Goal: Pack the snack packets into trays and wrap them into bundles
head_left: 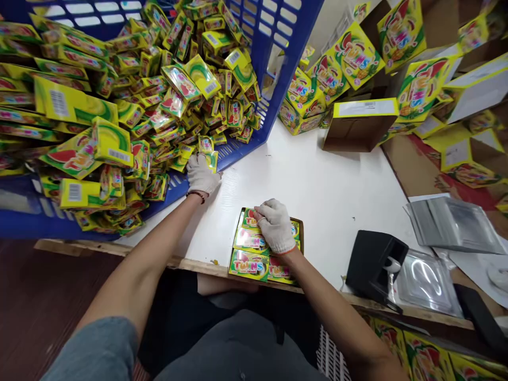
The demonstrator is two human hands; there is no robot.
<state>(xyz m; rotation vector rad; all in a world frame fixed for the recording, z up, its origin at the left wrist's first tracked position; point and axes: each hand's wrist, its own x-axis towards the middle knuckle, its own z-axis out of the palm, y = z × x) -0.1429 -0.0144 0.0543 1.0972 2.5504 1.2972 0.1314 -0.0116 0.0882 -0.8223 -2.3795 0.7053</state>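
Note:
My left hand [203,175], in a white knit glove, is at the near rim of a blue plastic crate [266,114]. Its fingers are closed on a small yellow-green box [213,160] at the edge of the heap. Many similar "TWINS" boxes [170,106] lie jumbled in the crate. In front of me, an open carton [302,238] holds rows of these boxes [249,264], lying flat with their labels up. My gloved right hand [275,226] rests over the carton's upper part, fingers curled inward against the boxes. What its fingertips grip is hidden.
Larger yellow TWINS cartons [357,55] are piled at the back right, one open and brown inside [359,124]. A black tape dispenser [373,264] stands at the table's right front, beside clear plastic packs [428,280] and stacked clear sleeves [456,225]. The white tabletop [305,174] has a wooden front edge.

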